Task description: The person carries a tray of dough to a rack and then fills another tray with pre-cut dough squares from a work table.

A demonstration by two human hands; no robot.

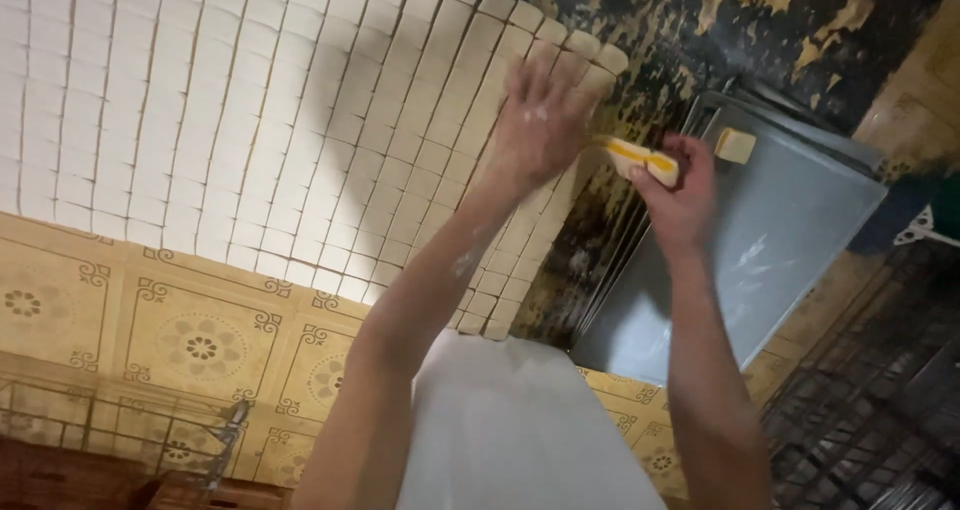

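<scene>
A wide sheet of pale dough (250, 120), cut into many small squares, covers the dark worktop. My left hand (540, 120), dusted with flour and blurred by motion, hovers over the sheet's right edge with fingers spread. My right hand (680, 195) holds a yellow-and-white piece of filled dough (640, 160) between the fingers, right beside my left hand. A grey metal baking tray (780, 240) lies to the right, with one square piece of dough (735, 145) near its far corner.
The worktop (720, 30) is dark with yellow flecks. Its front is faced with patterned yellow tiles (200, 340). A wire rack (870, 410) stands at lower right. My white apron (520, 430) fills the bottom centre.
</scene>
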